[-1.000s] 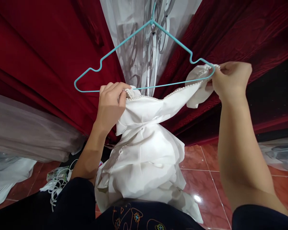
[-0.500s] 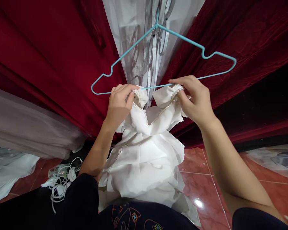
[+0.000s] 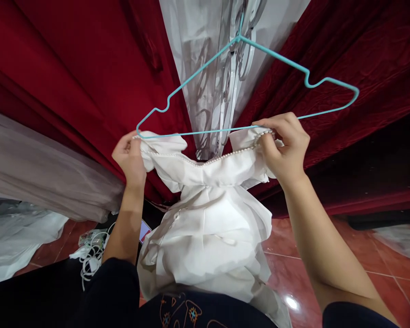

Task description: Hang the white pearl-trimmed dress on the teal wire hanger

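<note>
A white dress with pearl beading along its neckline hangs down in front of me. My left hand is closed on the dress's left shoulder edge, close to the lower left corner of a light-blue hanger. On the other side my right hand pinches the beaded right shoulder, its fingers touching the hanger's bottom bar. The neckline is stretched wide between both hands, just below that bar. The hanger's hook points up towards white scrolled metalwork.
Dark red curtains hang on both sides, with white cloth between them behind the metalwork. White cables lie at lower left over red floor tiles. Pale fabric hangs at left.
My left hand has moved left along the hanger, pulling the dress's left shoulder outward and widening the neckline. The hanger appears slightly further right in view. My right hand keeps its grip.
</note>
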`<state>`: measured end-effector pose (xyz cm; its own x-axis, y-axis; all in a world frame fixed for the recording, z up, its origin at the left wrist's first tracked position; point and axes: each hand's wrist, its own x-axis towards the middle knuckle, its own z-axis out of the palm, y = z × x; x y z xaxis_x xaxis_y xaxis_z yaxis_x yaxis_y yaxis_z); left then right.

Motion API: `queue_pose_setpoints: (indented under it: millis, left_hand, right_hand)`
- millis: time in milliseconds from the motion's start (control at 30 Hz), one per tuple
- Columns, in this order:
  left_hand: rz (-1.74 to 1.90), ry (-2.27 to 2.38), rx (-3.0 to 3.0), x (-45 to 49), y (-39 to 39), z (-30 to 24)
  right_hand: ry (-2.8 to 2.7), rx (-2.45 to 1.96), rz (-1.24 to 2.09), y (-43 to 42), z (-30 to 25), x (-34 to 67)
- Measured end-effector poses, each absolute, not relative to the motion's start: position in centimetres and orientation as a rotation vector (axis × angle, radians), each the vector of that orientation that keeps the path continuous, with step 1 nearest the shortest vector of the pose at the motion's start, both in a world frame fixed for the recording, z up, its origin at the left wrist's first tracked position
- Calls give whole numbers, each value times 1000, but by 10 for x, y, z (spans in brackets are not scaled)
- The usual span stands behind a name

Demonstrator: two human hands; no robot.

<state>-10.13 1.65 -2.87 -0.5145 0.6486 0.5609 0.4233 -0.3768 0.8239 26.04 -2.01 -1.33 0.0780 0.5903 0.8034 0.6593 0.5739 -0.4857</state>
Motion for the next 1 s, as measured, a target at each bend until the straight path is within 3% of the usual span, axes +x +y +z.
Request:
queue_pose_setpoints:
  millis: [233,400,600,767,1000]
  left_hand:
    - [2075,1535,1941,-97,57,47]
    - [1748,1243,2203,-55,47,77]
    - [1855,1180,2373,-8,3,58]
    - [1247,1121,2612,26,-7,20]
    - [1174,1190,2591,34,-6,18]
  right_hand:
    - [-1589,-1053,-58,-29,-15,257]
    - [-1557,-966,-66,-29,-18,251]
    - [-1528,-967,-74,-27,-20,247]
    - [-1507,-959,-96,-21,-24,242]
    - [-1567,-987,-184,-37,-10,264]
